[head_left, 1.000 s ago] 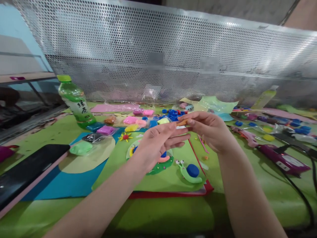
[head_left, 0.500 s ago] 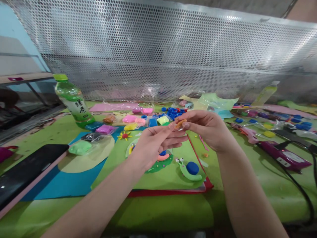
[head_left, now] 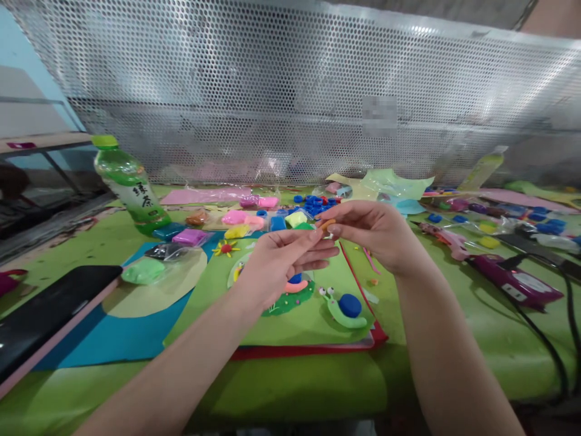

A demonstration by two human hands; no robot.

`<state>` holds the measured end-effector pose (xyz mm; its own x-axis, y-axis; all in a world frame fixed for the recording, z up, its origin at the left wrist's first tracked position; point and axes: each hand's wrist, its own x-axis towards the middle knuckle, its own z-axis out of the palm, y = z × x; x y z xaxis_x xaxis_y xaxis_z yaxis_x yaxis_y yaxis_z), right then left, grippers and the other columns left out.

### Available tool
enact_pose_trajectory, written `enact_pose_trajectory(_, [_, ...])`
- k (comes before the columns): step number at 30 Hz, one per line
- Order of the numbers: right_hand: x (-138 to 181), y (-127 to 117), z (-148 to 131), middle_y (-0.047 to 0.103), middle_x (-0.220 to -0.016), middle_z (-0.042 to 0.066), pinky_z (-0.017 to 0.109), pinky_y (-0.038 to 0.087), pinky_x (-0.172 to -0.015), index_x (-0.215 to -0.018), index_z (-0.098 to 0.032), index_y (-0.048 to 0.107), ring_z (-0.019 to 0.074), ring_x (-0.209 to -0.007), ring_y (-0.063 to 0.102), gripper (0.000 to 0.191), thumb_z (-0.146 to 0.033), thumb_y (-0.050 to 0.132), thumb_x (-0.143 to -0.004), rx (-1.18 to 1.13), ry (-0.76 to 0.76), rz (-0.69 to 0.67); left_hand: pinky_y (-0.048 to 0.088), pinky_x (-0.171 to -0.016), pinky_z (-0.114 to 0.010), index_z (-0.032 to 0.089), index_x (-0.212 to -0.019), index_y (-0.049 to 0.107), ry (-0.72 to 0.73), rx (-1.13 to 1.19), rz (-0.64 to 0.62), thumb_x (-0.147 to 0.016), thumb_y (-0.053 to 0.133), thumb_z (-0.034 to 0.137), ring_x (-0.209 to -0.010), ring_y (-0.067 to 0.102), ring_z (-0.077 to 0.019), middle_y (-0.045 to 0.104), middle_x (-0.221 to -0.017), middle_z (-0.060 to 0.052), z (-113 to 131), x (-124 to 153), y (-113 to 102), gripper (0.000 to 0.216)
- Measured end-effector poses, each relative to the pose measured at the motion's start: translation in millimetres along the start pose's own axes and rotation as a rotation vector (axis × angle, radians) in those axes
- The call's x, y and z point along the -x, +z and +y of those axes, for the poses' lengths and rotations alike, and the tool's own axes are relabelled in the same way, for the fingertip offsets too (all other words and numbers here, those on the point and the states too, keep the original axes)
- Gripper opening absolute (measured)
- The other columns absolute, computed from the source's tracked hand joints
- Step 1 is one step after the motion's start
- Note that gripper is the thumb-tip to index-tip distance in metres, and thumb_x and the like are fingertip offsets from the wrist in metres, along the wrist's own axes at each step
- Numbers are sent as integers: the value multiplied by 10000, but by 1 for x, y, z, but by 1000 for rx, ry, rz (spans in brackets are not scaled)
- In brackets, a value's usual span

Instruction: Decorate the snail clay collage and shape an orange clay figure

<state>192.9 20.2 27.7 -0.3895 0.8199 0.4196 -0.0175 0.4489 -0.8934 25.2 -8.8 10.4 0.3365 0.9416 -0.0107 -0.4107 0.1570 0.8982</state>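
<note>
Both hands meet above a green sheet (head_left: 200,303) bearing clay figures. Between the fingertips is a small piece of orange modelling clay (head_left: 327,224). My right hand (head_left: 372,233) pinches it between thumb and fingers. My left hand (head_left: 281,260) has its thumb and index finger closed at the clay's other end, its remaining fingers stretched beneath. To the lower right on the sheet lies a green clay snail (head_left: 344,310) with a blue shell and white eyes. A pink clay snail (head_left: 297,285) is partly hidden behind my left hand. A yellow and red clay sun (head_left: 226,248) sits at the sheet's upper left.
A green tea bottle (head_left: 131,188) stands at the left, behind a black phone (head_left: 54,318). Bagged clay lumps (head_left: 189,237) and blue plastic pieces (head_left: 318,206) lie farther back. At the right is a purple power strip (head_left: 515,281) with cables. A perforated metal panel (head_left: 281,91) rises behind.
The orange clay looks narrower and is turned differently between the fingers. Both hands stay close together in nearly the same place. The whole view has shifted slightly.
</note>
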Motion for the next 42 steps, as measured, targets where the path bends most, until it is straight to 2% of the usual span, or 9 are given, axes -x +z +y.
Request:
enact_pose_trajectory(11, [4, 2, -4, 700, -838, 26, 290, 537, -701, -828, -188, 698, 150, -766, 647, 115, -240, 670, -729, 226, -4, 2, 558, -768, -302, 132, -826, 687, 9, -137, 26, -753, 657, 365, -831, 688, -207, 730, -819, -76, -3, -2, -2, 246])
enact_pose_trajectory(13, [4, -7, -4, 702, -842, 17, 262, 523, -670, -831, -201, 707, 132, -746, 635, 120, -238, 678, -720, 243, -32, 60, 565, -752, -323, 137, -886, 667, 1, -188, 55, -787, 587, 435, -854, 683, -222, 716, -928, -98, 0, -1, -2, 324])
enact_pose_trajectory(16, [5, -33, -1, 684, -756, 4, 220, 480, -534, -859, -215, 713, 91, -603, 585, 152, -255, 678, -717, 267, -44, 274, 565, -728, -320, 148, -1026, 603, 73, -622, 86, -879, 385, 459, -889, 671, -207, 670, -1067, -117, 6, -7, -2, 406])
enact_pose_trajectory(19, [6, -63, 7, 640, -634, 0, 189, 449, -437, -867, -191, 701, 91, -534, 579, 177, -262, 669, -708, 227, 92, 481, 545, -734, -335, 158, -981, 621, 124, -1075, 46, -858, 445, 430, -883, 657, -217, 675, -1025, -111, 4, -33, 2, 347])
enact_pose_trajectory(23, [8, -88, 15, 682, -770, 37, 160, 458, -416, -829, -176, 680, 107, -597, 627, 171, -272, 682, -687, 220, 221, 647, 503, -813, -393, 129, -935, 622, 134, -1387, -125, -836, 544, 336, -878, 622, -203, 661, -946, -81, -21, -93, 27, 242])
enact_pose_trajectory(27, [10, -95, 20, 692, -815, 67, 162, 464, -402, -834, -168, 680, 124, -611, 648, 243, -386, 626, -741, 190, 252, 795, 479, -857, -436, 150, -1137, 518, 222, -1606, -344, -854, 538, 306, -1017, 555, -215, 545, -1163, -87, -52, -147, 60, 325])
enact_pose_trajectory(31, [7, -97, 26, 693, -775, 61, 137, 411, -357, -844, -154, 677, 107, -553, 639, 219, -343, 615, -752, 192, 253, 882, 480, -853, -434, 152, -1138, 518, 272, -1660, -531, -856, 534, 310, -1015, 554, -215, 541, -1166, -88, -66, -170, 69, 324])
enact_pose_trajectory(35, [4, -96, 29, 699, -824, 45, 148, 434, -384, -944, -182, 666, 106, -579, 643, 273, -296, 679, -696, 83, 246, 835, 495, -827, -407, 153, -1108, 535, 265, -1579, -605, -861, 525, 319, -968, 572, -197, 563, -1126, -81, -73, -175, 60, 298])
enact_pose_trajectory(42, [2, -87, 20, 671, -794, 6, 164, 456, -456, -781, -192, 668, 60, -557, 580, 153, -300, 698, -676, -217, 186, 706, 486, -854, -392, 138, -962, 621, 344, -1163, -321, -837, 560, 310, -942, 599, -191, 638, -1011, -58, -58, -162, 54, 221])
